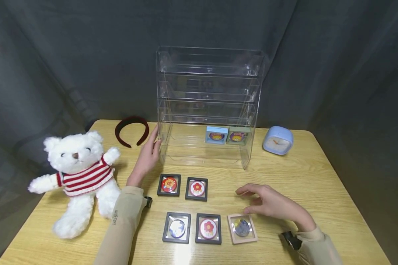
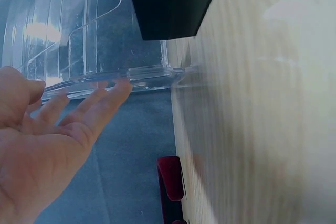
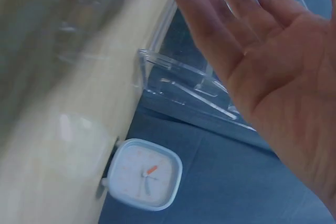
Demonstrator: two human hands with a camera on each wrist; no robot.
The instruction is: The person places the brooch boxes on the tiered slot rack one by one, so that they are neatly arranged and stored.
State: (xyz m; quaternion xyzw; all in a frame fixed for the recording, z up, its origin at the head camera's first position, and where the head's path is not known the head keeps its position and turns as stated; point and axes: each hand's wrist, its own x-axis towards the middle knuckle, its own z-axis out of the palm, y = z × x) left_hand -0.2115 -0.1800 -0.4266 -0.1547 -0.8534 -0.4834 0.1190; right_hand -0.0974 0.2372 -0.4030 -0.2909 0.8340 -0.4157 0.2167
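Wooden bench (image 1: 285,173): left hand (image 1: 148,152) spread against clear rack (image 1: 207,119), right hand (image 1: 268,202) loosely spread near pink-framed case (image 1: 242,228); pickup step likely, next needing a pinch.

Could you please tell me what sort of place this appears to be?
Probably an indoor tabletop staged for arranging a display, though the wider room is out of view: a dark curtain hangs behind a wooden table, where a clear tiered rack stands near small framed badges.
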